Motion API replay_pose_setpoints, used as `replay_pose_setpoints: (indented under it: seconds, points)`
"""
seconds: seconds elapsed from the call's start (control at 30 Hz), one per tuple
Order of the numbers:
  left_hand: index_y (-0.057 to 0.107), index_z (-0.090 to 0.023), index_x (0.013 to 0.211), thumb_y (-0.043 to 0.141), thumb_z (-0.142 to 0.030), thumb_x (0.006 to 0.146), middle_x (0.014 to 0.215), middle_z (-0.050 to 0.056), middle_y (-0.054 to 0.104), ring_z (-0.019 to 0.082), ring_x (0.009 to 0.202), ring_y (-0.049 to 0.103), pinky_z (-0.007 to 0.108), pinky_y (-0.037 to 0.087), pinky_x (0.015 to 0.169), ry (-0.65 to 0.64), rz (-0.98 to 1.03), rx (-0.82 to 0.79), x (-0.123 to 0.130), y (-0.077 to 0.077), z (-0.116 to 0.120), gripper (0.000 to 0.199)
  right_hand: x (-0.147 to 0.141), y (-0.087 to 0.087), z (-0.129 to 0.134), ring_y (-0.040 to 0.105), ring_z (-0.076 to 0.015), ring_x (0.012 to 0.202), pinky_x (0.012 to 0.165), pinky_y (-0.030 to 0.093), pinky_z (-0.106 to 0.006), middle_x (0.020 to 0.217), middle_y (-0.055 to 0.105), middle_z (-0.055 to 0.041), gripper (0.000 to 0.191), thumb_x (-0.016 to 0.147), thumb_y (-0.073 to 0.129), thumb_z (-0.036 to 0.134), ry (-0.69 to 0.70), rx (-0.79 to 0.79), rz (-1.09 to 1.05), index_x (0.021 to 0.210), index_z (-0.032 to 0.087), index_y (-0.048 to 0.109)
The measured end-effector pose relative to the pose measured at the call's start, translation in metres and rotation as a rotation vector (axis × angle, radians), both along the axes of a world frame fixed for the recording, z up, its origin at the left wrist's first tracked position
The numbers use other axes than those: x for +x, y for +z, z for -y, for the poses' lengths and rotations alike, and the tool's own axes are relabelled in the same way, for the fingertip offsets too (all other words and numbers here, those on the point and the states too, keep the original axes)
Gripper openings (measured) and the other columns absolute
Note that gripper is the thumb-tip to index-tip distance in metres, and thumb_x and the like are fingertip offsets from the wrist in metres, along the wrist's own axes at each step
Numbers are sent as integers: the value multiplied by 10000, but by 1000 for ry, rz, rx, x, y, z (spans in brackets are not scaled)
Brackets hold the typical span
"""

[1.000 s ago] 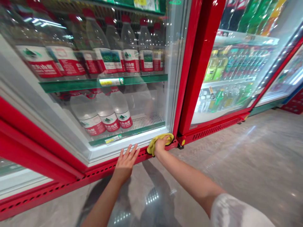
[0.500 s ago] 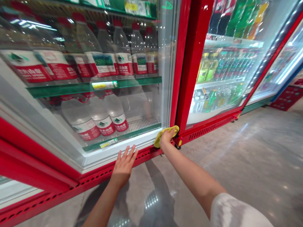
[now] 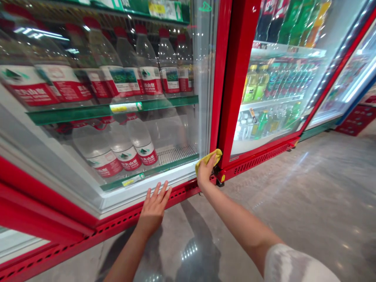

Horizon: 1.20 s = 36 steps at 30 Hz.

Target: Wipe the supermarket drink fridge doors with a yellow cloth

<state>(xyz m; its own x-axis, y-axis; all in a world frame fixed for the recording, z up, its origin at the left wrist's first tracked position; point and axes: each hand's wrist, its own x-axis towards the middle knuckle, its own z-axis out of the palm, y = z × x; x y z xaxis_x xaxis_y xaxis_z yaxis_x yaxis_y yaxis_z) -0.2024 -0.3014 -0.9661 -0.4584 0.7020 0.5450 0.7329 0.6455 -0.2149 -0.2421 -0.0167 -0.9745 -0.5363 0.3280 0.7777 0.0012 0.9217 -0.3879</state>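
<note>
A yellow cloth (image 3: 217, 155) lies under my right hand (image 3: 206, 170), which presses it against the lower right corner of a red-framed glass door (image 3: 216, 117). The fingers are wrapped on the cloth. My left hand (image 3: 154, 205) holds nothing; its fingers are spread at the bottom edge of the same door, over the red frame. Behind the glass, large water bottles (image 3: 127, 158) with red and white labels stand on the lower shelf, and more bottles (image 3: 151, 80) fill the shelf above.
To the right stands another red cooler (image 3: 258, 154) with green and yellow drinks behind its glass. A slotted red base strip (image 3: 70, 246) runs just above the grey floor (image 3: 264, 203). Red boxes (image 3: 351, 119) sit at the far right.
My right hand and the cloth have moved slightly up at the door's corner. My left hand stays nearly in place. The view has shifted a little.
</note>
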Motion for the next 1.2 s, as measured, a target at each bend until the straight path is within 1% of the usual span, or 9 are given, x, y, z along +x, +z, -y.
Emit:
replay_pose_setpoints:
  seconds: [0.1,0.27,0.4,0.6,0.8,0.9,1.0,1.1,1.2]
  points:
    - [399,-266,1547,440,-79,848,1619,38,367,254,1548,218,516,133,1274,-10,-1,-13,2,2,0,724,11,-9,2,184,-378,1545,1121,372,-636,1653,159,-269,740,975,331,261,-131,-204,-38,1618,106,0]
    - [378,-282,1556,461,-114,867,1626,39,353,259,1544,232,520,132,1274,-3,20,-8,1,4,0,714,8,-2,-7,37,-339,1570,1157,259,-705,1675,64,-246,823,906,285,168,-187,-438,-89,1595,122,-162]
    - [394,-279,1549,490,-135,866,1628,38,353,255,1548,220,514,128,1276,8,25,3,-1,4,1,704,3,13,-6,-65,-346,1564,1181,192,-716,1690,7,-206,842,900,322,146,-133,-367,-110,1606,151,-136]
    - [378,-295,1555,499,-154,875,1633,44,341,274,1539,250,531,138,1270,18,37,3,-5,7,3,706,36,1,-7,-126,-333,1557,1203,253,-651,1705,37,-130,784,903,392,106,55,-90,66,1627,201,106]
    - [440,-247,1525,477,-117,891,1629,61,344,282,1543,235,531,154,1265,34,29,-18,7,15,-6,648,33,16,11,-185,-354,1541,1199,198,-703,1704,-86,-141,854,886,403,93,55,-115,20,1625,160,-19]
    - [463,-248,1511,457,-60,859,1625,66,350,297,1531,267,552,185,1252,54,29,-67,15,20,-13,678,40,15,9,-117,-378,1553,1212,219,-668,1711,18,-132,837,861,508,117,126,81,85,1620,168,160]
    - [458,-253,1514,477,-56,831,1631,76,339,317,1515,302,557,235,1236,61,40,-117,18,29,-27,710,51,8,-19,130,-348,1561,1194,318,-590,1673,262,-99,713,868,545,114,209,308,60,1546,269,387]
    - [455,-254,1515,488,-90,857,1632,65,342,286,1521,297,509,246,1244,39,14,-115,12,42,-49,679,50,9,-42,361,-290,1489,1125,442,-499,1645,324,-128,697,900,524,96,240,358,-148,1550,281,358]
    - [441,-239,1522,467,-102,896,1628,33,359,233,1533,269,447,194,1269,-4,-39,-133,1,57,-68,641,44,15,-37,380,-294,1479,1084,481,-507,1655,275,-175,755,896,528,75,258,310,-283,1582,247,265]
